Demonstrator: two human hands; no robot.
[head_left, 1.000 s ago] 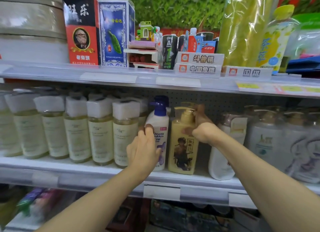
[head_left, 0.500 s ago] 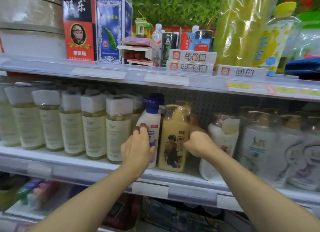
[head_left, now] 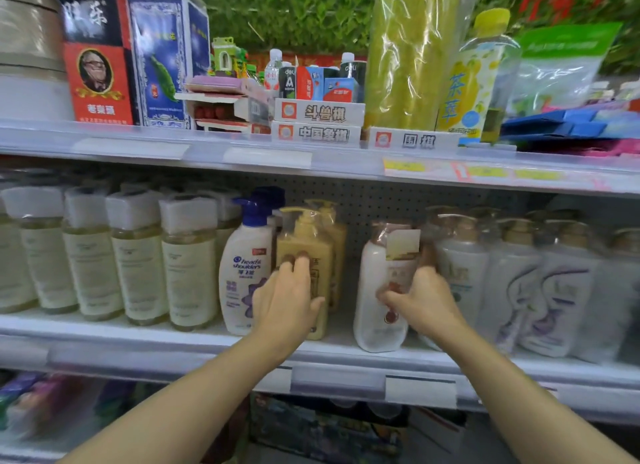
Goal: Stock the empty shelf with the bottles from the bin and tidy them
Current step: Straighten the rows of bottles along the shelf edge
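The shelf [head_left: 194, 340] is packed nearly edge to edge; the only open room is a narrow gap between the yellow pump bottle [head_left: 304, 256] and the white pump bottle [head_left: 375, 290]. The left hand [head_left: 285, 299] lies on the yellow bottle's front, fingers nearly straight. The right hand [head_left: 420, 302] curls around the white bottle's side, gripping it. Both are glossy plastic, their pumps wrapped in crinkled film. Left of them stands a white shampoo bottle [head_left: 242, 273], then square-capped clear bottles [head_left: 138, 256] of pale liquid.
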